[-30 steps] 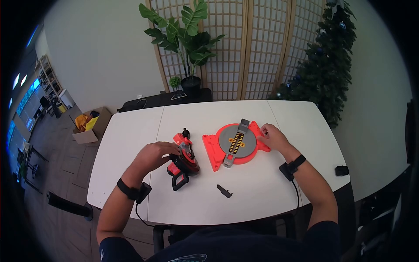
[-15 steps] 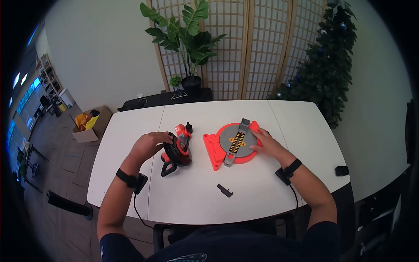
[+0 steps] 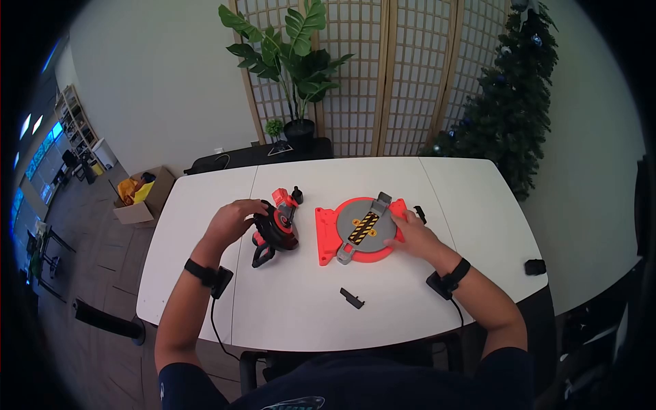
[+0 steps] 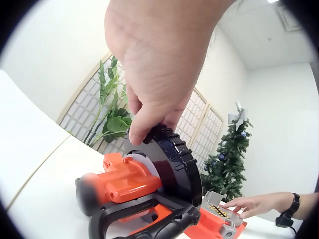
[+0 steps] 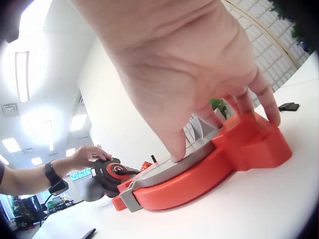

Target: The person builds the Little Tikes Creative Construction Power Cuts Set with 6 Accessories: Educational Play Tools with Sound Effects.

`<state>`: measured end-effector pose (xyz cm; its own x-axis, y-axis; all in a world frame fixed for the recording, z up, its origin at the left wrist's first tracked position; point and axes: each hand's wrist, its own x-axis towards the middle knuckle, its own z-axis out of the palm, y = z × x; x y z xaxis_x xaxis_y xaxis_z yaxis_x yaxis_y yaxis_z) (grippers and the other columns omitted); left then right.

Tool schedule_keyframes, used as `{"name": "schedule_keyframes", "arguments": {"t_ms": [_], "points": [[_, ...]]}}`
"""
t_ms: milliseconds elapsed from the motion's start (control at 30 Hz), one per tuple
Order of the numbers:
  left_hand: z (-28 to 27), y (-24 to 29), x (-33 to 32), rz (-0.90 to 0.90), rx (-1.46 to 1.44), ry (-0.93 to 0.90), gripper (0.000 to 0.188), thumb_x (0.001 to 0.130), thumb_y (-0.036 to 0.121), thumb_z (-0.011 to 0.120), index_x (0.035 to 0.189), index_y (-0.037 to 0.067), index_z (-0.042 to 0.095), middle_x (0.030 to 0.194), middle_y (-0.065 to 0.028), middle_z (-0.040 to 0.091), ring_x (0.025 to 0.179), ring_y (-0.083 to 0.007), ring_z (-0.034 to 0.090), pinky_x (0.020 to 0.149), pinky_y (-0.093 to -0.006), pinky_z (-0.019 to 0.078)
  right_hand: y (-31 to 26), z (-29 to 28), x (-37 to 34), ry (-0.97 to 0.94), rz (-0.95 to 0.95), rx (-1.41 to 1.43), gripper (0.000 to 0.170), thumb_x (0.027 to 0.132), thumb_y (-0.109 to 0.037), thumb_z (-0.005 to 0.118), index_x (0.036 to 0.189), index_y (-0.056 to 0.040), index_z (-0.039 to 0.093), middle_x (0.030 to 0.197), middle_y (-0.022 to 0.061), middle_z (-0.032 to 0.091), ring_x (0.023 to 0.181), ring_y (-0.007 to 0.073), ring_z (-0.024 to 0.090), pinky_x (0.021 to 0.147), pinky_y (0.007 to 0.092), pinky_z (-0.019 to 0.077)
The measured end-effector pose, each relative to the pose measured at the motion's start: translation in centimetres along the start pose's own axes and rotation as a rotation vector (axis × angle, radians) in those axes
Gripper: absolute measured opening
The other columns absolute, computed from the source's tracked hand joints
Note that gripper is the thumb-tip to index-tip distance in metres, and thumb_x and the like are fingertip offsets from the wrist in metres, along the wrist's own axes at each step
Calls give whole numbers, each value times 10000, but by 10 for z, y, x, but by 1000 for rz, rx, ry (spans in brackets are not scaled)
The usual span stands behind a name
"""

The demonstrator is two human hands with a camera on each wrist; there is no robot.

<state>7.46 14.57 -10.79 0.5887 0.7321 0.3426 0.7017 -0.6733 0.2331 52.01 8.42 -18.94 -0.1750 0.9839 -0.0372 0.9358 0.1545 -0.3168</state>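
Left hand (image 3: 231, 222) pinches the saw (image 3: 275, 234); right hand (image 3: 418, 239) grips the base (image 3: 328, 239) at three o'clock, sensibly: it looks light, stiff.

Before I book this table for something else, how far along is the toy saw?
Partway, I'd judge. The grey disc already sits in the red base, a striped strip across it. The left hand pinches the saw head; the right hand grips the red base. Probably left: joining these separate parts and fitting the near black piece and far black piece, both loose.
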Motion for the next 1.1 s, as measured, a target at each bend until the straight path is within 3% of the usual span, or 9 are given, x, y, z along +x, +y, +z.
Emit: {"name": "schedule_keyframes", "arguments": {"t_ms": [133, 200, 300, 367, 467, 633, 867, 900, 1100], "points": [[-5, 9, 0, -39, 37, -24, 354, 758, -125, 634, 1027, 90, 719, 1178, -37, 717, 1142, -266, 648, 983, -366, 539, -12, -7, -9, -63, 4, -69, 909, 851, -526, 720, 1537, -58, 351, 1518, 305, 328, 1323, 420, 479, 1028, 450, 495], [-7, 13, 0, -32, 46, -22, 365, 766, -140, 598, 1029, 86, 711, 1166, -42, 717, 1125, -271, 650, 969, -367, 541, -16, -13, -13, -72, -4, -93, 904, 844, -520, 731, 1521, -47, 362, 1469, 296, 384, 1271, 401, 533, 1005, 445, 510], [-14, 40, 6, -160, -8, -38, 329, 786, -106, 581, 1026, 84, 702, 1115, -55, 719, 1082, -281, 657, 934, -363, 541, -19, -32, -7, -153, 57, -5, 882, 836, -521, 738, 1487, -40, 387, 1402, 280, 446, 1226, 382, 575, 970, 446, 526], [-15, 61, 12, -134, -77, -31, 238, 822, 9, 613, 1019, 103, 709, 1036, -73, 722, 990, -290, 673, 843, -367, 552, -21, -40, 0, -118, 50, -6, 869, 833, -525, 739, 1458, -24, 402, 1369, 268, 475, 1204, 378, 589, 952, 448, 533], [-4, 90, 21, -113, -112, -67, 217, 857, 114, 665, 1070, 95, 702, 1050, -99, 713, 983, -285, 675, 842, -370, 551, -17, -37, 17, -48, 49, -31, 858, 826, -531, 745, 1410, 10, 425, 1323, 254, 514, 1163, 375, 612, 927, 448, 541], [15, 101, 39, -17, -143, -133, 368, 844, 202, 717, 1184, 71, 667, 1139, -137, 698, 1076, -303, 658, 914, -406, 533, -14, -30, 49, -18, 73, -84, 821, 822, -527, 752, 1342, 39, 463, 1303, 239, 533, 1118, 376, 629, 911, 439, 544], [43, 98, 54, -111, -108, -324, 555, 824, 284, 760, 1292, 35, 596, 1306, -156, 631, 1195, -290, 613, 1001, -384, 501, -20, -31, 60, -18, 59, -19, 636, 856, -486, 741, 1189, 20, 548, 1099, 228, 656, 999, 347, 667, 841, 410, 537], [46, 101, 57, -133, -93, -377, 625, 808, 299, 773, 1332, 30, 562, 1337, -172, 606, 1216, -303, 597, 1014, -389, 494, -19, -28, 62, 17, 48, -8, 597, 860, -482, 739, 1139, 13, 557, 1026, 220, 678, 956, 347, 677, 817, 416, 538], [89, 85, 70, -130, 15, -525, 987, 668, 385, 862, 1461, 12, 409, 1444, -198, 508, 1310, -348, 520, 1065, -404, 464, -21, -23, 65, 84, 34, -41, 531, 883, -449, 718, 1095, 8, 553, 977, 219, 692, 916, 362, 687, 790, 441, 540]]}}
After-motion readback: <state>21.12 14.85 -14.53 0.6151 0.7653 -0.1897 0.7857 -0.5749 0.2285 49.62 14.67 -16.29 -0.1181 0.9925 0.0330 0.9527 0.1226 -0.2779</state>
